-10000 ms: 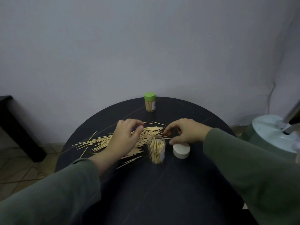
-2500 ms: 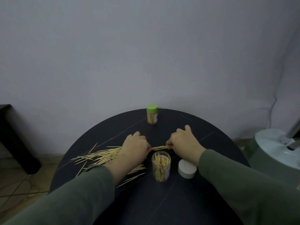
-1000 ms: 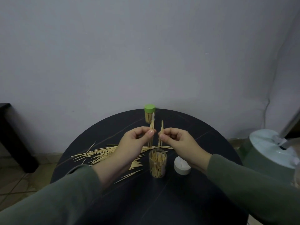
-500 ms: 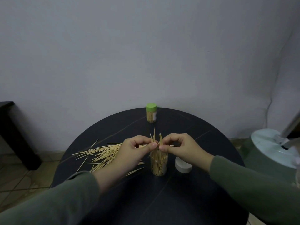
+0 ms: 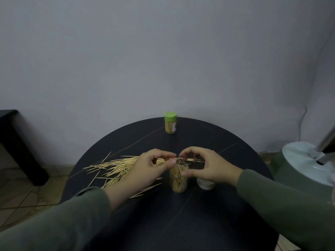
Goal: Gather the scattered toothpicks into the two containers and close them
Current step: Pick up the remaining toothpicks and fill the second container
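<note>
The round dark surface [image 5: 181, 223] carried everything in the job, and it looked a little past halfway. The biggest thing left was the loose spread of toothpicks [image 5: 116, 167], which lay fanned across the left half and ran behind both hands; a good many had yet to be gathered. Both hands hovered over the open clear container [image 5: 179, 177] at the centre. The left hand [image 5: 145, 171] had its fingers curled, thumb and forefinger close together at the rim, though I could not tell whether they pinched any toothpick. The right hand [image 5: 204, 167] was arched loosely above and beside the container, thumb at its wall, holding nothing clearly. That container stood upright and partly filled. Its white lid [image 5: 205, 184] lay just to its right, not yet fitted. At the far edge, the green-capped container [image 5: 170, 125] stood closed and filled, apparently finished.
</note>
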{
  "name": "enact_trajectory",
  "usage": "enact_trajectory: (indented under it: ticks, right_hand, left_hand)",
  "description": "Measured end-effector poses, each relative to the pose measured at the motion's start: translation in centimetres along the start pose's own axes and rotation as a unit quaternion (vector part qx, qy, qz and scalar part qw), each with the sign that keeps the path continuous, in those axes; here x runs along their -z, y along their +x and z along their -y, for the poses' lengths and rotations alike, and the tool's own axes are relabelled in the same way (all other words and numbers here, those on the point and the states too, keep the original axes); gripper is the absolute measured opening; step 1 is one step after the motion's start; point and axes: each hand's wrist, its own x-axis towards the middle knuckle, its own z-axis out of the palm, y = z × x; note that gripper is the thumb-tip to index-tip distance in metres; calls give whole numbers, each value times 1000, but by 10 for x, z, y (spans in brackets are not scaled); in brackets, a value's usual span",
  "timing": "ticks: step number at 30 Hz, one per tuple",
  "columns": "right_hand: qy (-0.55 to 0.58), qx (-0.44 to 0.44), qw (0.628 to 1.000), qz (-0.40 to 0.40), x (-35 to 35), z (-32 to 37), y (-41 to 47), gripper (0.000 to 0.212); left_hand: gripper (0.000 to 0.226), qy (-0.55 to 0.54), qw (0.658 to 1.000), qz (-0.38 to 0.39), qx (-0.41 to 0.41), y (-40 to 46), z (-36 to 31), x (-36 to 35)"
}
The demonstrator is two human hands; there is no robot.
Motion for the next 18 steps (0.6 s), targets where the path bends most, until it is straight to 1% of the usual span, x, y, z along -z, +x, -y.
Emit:
enact_trajectory:
  ticks: [1, 3, 4, 5, 7, 10, 13, 15, 18]
  right_hand:
    - [-36, -7, 999, 15, 1, 2, 0, 60]
    - [-91, -20, 995, 29, 2, 7, -1, 75]
    - [-104, -25, 994, 28, 2, 9, -2, 76]
    - [-112, -29, 993, 27, 3, 11, -3, 74]
    - [-118, -26, 992, 23, 3, 13, -4, 67]
    - [-115, -20, 993, 27, 1, 12, -3, 59]
    - [-109, -25, 993, 27, 1, 11, -3, 57]
    - [-114, -17, 993, 21, 1, 10, -2, 60]
    - [-112, -21, 993, 20, 0, 9, 0, 61]
  left_hand:
    - [26, 26, 999, -7, -20, 0, 0, 1]
    - [34, 129, 986, -4, -103, 0, 0, 7]
    - [39, 196, 968, 12, -159, 0, 0, 11]
    - [44, 259, 941, 35, -212, 0, 0, 16]
    - [49, 347, 890, 76, -284, 0, 2, 22]
    - [49, 390, 854, 110, -327, 0, 5, 23]
    - [44, 422, 820, 118, -368, 0, 5, 23]
    - [42, 433, 816, 97, -370, 1, 5, 24]
    - [43, 435, 826, 48, -354, 1, 3, 27]
